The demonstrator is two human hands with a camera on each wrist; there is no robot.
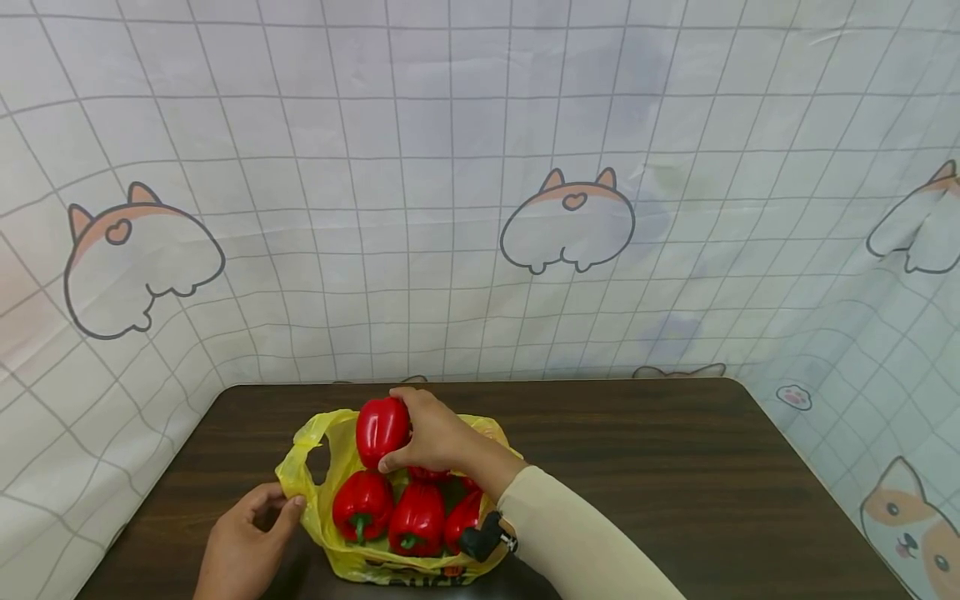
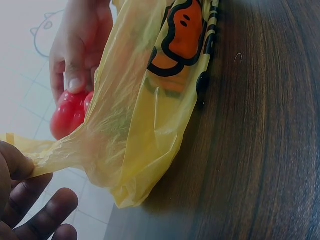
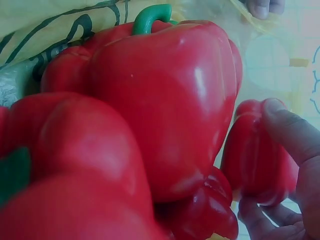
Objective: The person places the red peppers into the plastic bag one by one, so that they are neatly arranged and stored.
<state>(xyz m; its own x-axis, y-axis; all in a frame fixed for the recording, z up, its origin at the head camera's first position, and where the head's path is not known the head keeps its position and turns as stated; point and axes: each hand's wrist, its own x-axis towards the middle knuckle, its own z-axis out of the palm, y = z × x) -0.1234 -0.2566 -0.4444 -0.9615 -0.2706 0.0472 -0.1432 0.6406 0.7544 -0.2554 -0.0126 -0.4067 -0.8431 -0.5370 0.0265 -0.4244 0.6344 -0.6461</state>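
A yellow plastic bag [image 1: 330,533] with its mouth open lies on the dark wooden table, and several red bell peppers [image 1: 417,515] fill it. At the bag's far left, my right hand [image 1: 431,435] grips one red bell pepper [image 1: 382,432] between thumb and fingers, above the others. In the right wrist view that gripped pepper [image 3: 255,155] shows beside the peppers in the bag. My left hand [image 1: 251,533] pinches the left edge of the bag by its handle; the left wrist view shows thumb and forefinger on the thin yellow film [image 2: 55,155].
The brown table [image 1: 637,483] extends to the right of the bag. A white grid-patterned cloth [image 1: 450,108] with cartoon dog prints hangs behind the table and along its sides. A small black device [image 1: 483,537] is strapped at the right wrist, close over the bag's right side.
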